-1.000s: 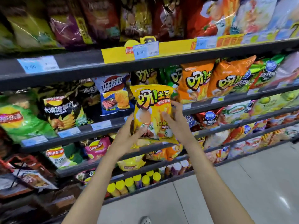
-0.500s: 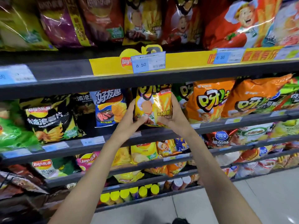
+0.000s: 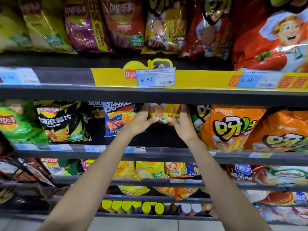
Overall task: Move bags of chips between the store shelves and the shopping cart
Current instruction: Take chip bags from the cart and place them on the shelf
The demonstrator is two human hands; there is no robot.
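We see both hands, left hand (image 3: 139, 121) and right hand (image 3: 182, 125), gripping a glossy, crinkled yellow chip bag (image 3: 165, 112), now tucked deeper under the dark shelf (image 3: 66, 93), right of the blue bag (image 3: 119, 119).

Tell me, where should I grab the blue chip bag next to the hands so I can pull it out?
Probably grip the blue chip bag by its two side edges near the bottom, coming straight from the front. It stands upright facing the aisle, its top tucked behind the upper shelf, and the left hand already crowds its right edge, so reach low.
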